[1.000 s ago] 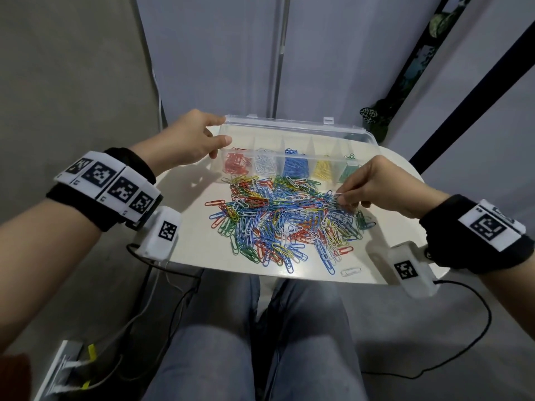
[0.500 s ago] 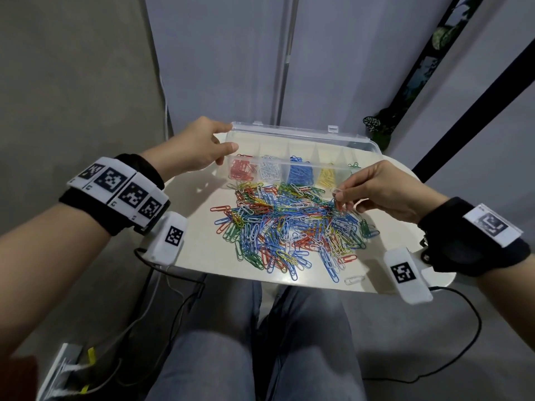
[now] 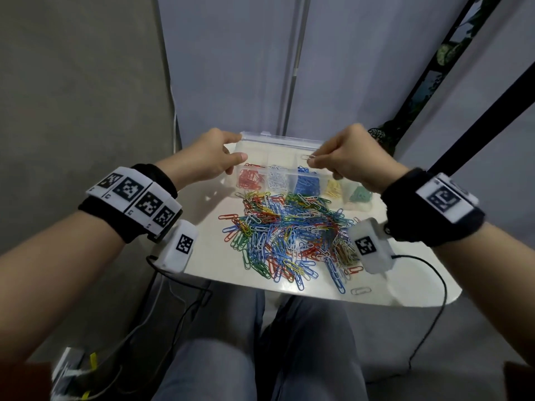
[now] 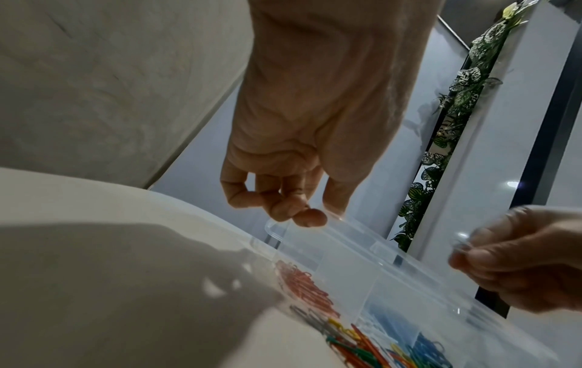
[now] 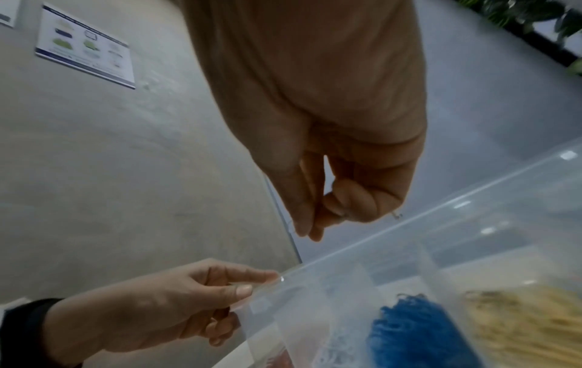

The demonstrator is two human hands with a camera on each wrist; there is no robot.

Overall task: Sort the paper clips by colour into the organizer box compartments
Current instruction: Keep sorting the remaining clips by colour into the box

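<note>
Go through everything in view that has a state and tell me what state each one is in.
organizer box: lid open, standing on the table.
left hand: holding the box's left end.
right hand: pinching a white paper clip above the box.
compartments: partly filled with red, white, blue, yellow, green.
clip pile: loose, mixed, unsorted.

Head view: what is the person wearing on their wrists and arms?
Bare forearms, no sleeves. Each wrist carries a black band topped with white tiles printed with black square markers, plus a white camera pod bearing its own marker. A thin black cable trails from each pod.
</note>
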